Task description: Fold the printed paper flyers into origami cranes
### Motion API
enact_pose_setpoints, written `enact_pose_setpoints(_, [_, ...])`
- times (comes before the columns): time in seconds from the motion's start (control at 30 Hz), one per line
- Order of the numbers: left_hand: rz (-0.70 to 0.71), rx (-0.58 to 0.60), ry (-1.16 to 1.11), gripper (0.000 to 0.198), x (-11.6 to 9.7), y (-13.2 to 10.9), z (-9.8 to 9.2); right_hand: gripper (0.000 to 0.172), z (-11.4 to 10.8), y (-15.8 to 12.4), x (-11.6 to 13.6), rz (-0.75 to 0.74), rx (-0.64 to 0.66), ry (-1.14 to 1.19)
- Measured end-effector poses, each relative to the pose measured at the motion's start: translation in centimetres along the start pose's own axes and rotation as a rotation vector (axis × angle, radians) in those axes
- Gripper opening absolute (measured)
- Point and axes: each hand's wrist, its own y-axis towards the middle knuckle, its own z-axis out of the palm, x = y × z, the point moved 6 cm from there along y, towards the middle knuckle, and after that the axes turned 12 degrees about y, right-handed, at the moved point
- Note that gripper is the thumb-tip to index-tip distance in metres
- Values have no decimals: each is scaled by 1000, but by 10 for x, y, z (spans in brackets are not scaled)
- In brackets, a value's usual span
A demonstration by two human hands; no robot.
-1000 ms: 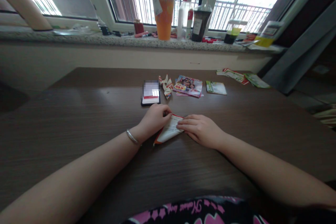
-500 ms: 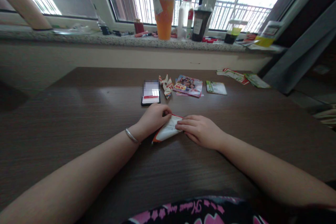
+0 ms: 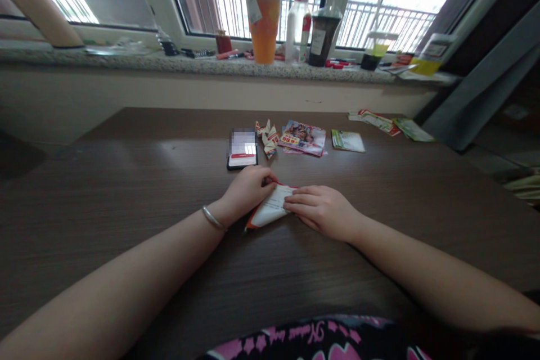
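A folded paper leaflet (image 3: 270, 211), white with red-orange edges, lies on the dark wooden table (image 3: 126, 191) between my hands. My left hand (image 3: 247, 190), a silver bracelet on its wrist, is curled with its fingertips pinching the leaflet's upper left edge. My right hand (image 3: 323, 209) lies flat with fingers stretched out, pressing on the leaflet's right side. Part of the paper is hidden under both hands.
Beyond my hands lie a phone (image 3: 242, 149) with a lit screen, a crumpled folded paper (image 3: 269, 138), a colourful flyer (image 3: 304, 138), a green card (image 3: 347, 140) and more leaflets (image 3: 375, 120). The windowsill (image 3: 126, 61) holds an orange drink cup (image 3: 264, 14), a bottle (image 3: 298, 14), a dark cup (image 3: 322, 34).
Almost nothing has changed; my hands stay on the leaflet, with only a slight shift of the fingers along the fold.
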Motion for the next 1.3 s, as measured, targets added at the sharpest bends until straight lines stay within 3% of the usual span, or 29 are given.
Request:
enact_pose_setpoints(0.3, [-27,13,43,12,2,1,4,28,6,0,-1,-12,72,59])
enact_pose_setpoints(0.8, [-15,12,52,10,3,2,7,20,4,-1,0,-31,57,57])
enact_pose_setpoints(1.3, [-37,32,30,11,7,2,10,20,6,-2,-3,17,157,93])
